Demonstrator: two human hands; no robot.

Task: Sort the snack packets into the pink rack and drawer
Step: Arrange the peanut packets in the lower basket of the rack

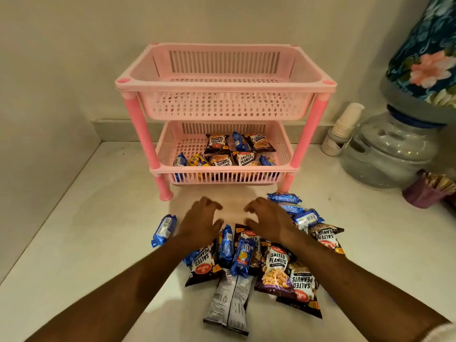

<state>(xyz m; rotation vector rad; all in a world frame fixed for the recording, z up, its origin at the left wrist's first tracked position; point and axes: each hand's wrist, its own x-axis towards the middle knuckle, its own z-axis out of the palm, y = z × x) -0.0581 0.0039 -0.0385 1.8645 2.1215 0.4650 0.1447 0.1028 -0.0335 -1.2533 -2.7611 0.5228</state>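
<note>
Head view: the left hand [199, 222] hovers spread and empty, a blue biscuit packet [164, 229] lying lengthways just outside its fingers. The right hand [267, 219], equally open and empty, has the heaped salted peanut packets [277, 267] behind its fingertips, the pink rack [225, 85] ahead.

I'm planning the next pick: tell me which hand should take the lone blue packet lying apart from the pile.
Left. The lone blue packet lies just outside the left hand, whose fingers are spread and empty. The right hand hovers across the pile and would have to cross over.
</note>
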